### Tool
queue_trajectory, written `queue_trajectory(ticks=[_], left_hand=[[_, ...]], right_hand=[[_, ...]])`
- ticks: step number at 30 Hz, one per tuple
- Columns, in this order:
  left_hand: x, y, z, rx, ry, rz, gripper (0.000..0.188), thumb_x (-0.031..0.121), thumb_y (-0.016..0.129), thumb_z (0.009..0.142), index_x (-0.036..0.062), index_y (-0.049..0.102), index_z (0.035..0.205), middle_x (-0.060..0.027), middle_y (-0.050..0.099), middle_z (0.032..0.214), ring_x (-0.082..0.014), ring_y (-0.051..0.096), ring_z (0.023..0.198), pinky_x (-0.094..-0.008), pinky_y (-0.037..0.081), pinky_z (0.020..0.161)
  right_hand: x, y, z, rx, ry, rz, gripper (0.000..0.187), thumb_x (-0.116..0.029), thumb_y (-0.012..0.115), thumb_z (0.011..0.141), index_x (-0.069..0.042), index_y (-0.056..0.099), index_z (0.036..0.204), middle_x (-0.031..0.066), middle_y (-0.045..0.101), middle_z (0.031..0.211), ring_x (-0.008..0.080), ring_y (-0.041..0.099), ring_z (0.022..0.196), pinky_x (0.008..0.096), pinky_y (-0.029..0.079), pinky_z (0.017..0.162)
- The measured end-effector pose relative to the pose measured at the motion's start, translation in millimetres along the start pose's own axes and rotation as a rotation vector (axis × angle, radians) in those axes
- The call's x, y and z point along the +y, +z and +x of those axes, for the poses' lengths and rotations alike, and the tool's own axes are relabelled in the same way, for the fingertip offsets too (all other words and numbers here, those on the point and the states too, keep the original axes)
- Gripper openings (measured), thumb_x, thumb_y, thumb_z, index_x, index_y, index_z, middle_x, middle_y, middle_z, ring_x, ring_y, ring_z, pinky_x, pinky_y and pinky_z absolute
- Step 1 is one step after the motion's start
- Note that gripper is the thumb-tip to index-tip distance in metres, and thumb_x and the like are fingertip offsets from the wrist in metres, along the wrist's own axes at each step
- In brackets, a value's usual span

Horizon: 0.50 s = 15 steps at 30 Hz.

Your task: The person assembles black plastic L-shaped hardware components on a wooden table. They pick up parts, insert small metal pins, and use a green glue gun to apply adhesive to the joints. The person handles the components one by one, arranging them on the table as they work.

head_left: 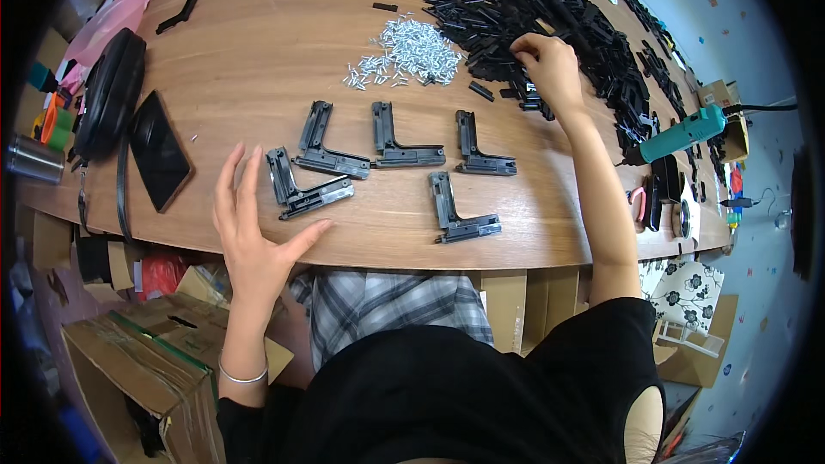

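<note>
My left hand (260,232) rests at the table's near left, fingers spread and holding nothing. Between its thumb and fingers lies a black L-shaped plastic part (302,192). Several similar parts lie beside it in a loose group, among them one farther back (326,150), one in the middle (404,148), one to the right (481,150) and one near the front edge (462,216). My right hand (552,69) reaches over a heap of small black plastic pieces (614,51). Its fingertips are pinched together at the heap; whatever sits between them is hidden.
A pile of small silvery screws (417,50) lies left of the heap. At the right is a teal electric screwdriver (687,133) with a cord. A dark phone (160,150), a black case (112,94) and a steel cup (36,160) stand at left. Cardboard boxes (137,352) sit below.
</note>
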<state>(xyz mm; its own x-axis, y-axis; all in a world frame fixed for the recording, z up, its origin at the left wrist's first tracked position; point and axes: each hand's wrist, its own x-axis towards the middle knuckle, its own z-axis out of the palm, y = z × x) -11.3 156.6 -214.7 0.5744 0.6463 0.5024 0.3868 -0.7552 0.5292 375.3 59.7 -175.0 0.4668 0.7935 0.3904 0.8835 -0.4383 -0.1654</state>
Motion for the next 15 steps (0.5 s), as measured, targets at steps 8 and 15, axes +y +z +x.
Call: queue_trajectory(ticks=[8, 15], left_hand=[[-0.7, 6.8, -0.9, 0.002, -0.138, -0.032, 0.092, 0.024, 0.084, 0.056, 0.0047, 0.038, 0.134, -0.0162, 0.047, 0.122, -0.0318, 0.048, 0.11, -0.042, 0.038, 0.095], [-4.4, 6.4, 0.2, 0.006, -0.066, -0.027, 0.09, 0.022, 0.083, 0.056, 0.0037, 0.04, 0.133, -0.0124, 0.058, 0.107, -0.0294, 0.052, 0.101, -0.0402, 0.04, 0.09]], right_hand=[[-0.7, -0.9, -7.0, -0.101, -0.212, 0.058, 0.019, -0.009, 0.068, 0.073, -0.007, 0.068, 0.093, 0.0099, 0.065, 0.091, 0.0256, 0.058, 0.089, 0.0343, 0.046, 0.081], [-0.4, -2.2, -15.4, -0.099, -0.245, -0.036, 0.02, -0.011, 0.068, 0.074, -0.008, 0.069, 0.093, 0.0079, 0.066, 0.095, 0.0249, 0.058, 0.092, 0.0349, 0.045, 0.083]])
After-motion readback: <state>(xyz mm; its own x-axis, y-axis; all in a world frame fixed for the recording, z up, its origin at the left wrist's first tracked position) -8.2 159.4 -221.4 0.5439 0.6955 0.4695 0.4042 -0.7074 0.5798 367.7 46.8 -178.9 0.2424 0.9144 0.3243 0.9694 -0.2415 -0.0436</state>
